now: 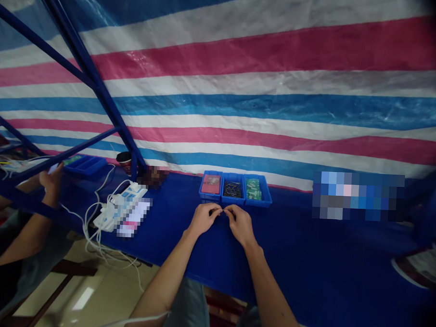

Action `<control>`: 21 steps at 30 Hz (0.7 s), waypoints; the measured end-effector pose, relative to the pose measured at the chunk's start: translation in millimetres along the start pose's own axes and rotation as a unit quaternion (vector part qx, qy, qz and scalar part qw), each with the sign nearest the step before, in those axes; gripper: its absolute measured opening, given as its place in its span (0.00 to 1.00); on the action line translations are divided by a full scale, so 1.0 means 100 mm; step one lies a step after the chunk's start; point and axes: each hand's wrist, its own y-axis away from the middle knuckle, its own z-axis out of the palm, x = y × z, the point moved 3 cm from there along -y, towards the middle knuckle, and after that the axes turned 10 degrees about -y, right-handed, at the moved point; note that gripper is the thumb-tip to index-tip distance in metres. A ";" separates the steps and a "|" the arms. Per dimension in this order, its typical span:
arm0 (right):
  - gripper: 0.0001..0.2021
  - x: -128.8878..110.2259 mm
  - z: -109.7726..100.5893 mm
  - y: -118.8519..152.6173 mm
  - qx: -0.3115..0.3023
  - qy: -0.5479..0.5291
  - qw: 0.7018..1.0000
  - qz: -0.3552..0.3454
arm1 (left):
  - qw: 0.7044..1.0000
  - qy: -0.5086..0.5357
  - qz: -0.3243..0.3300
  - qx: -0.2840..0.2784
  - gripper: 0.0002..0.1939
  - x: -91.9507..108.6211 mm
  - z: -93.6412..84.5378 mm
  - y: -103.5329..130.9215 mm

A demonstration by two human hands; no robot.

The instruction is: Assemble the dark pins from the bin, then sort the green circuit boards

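My left hand (203, 219) and my right hand (240, 224) meet over the blue table (214, 255), thumbs and fingertips pinched together. Whatever lies between the fingertips is too small to make out. Just beyond them stand three blue bins side by side. The left bin (210, 196) holds a pink item (211, 184). In the middle bin (233, 200) are several dark, thin metal pieces (233, 188). Green-and-white pieces (253, 189) lie in the right bin (259, 202).
White power strips (120, 206) with tangled cables lie left. A blue metal frame (108, 101) rises beside them. Another person's hand (51, 181) is at far left, near a blue tray (86, 165). A round container (421, 266) stands right. A striped sheet (242, 106) hangs behind.
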 end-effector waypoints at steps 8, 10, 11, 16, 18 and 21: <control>0.16 -0.05 -0.01 0.01 -0.016 0.049 0.999 0.015 | 1.000 0.005 0.009 0.007 0.09 0.01 -0.01 0.00; 0.18 -0.05 0.00 0.01 -0.022 0.061 0.998 0.024 | 1.000 0.010 0.010 0.005 0.09 0.01 0.00 0.00; 0.19 -0.05 0.00 0.01 -0.024 0.063 0.997 0.026 | 1.000 0.012 0.010 0.005 0.09 0.01 0.00 0.00; 0.13 -0.05 -0.02 0.01 -0.005 0.017 1.000 0.019 | 1.000 0.013 0.007 0.008 0.10 0.00 -0.01 -0.01; 0.11 -0.05 -0.03 0.00 0.010 0.001 1.000 0.011 | 1.000 0.012 0.005 0.009 0.10 0.00 -0.02 -0.01; 0.09 -0.04 -0.03 0.00 0.014 -0.010 1.000 -0.002 | 1.000 0.013 0.006 0.008 0.09 0.00 -0.01 -0.01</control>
